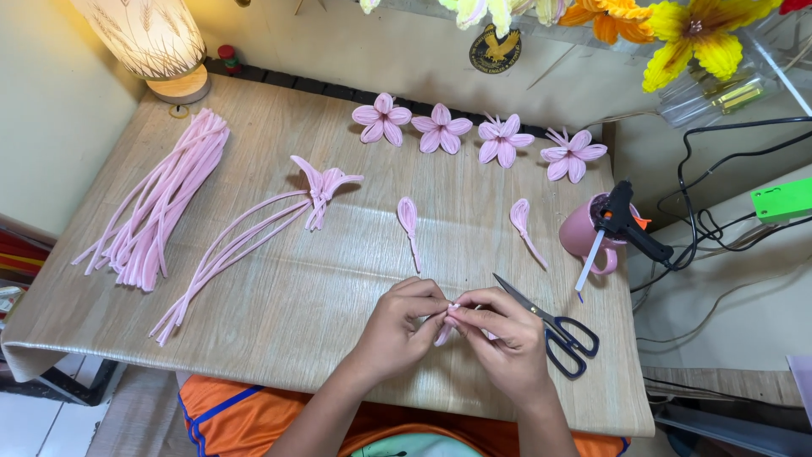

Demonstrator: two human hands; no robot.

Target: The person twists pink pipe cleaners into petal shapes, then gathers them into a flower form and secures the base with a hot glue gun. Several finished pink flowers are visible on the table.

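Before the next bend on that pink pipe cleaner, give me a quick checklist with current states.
1. Both hands on the piece: left hand and right hand pinch the pink pipe cleaner together. Ok.
2. Petal shape so far: hidden by the fingers. Cannot tell.
3. Scissors near: on the table beside the right hand, blades shut. Ok.
4. Spare stems: bundle of pipe cleaners at the table's left. Ok.
5. Glue gun parked: resting in the pink mug. Ok.
6. Glue gun hot: cannot tell.

Both forearms bare to the frame edge; no sleeves, rings, watch or bracelets seen. 2 hands: left hand (396, 326), right hand (506, 338), nails short. Orange shorts (228, 415) with blue piping; pale green garment hem (414, 446) showed at bottom.
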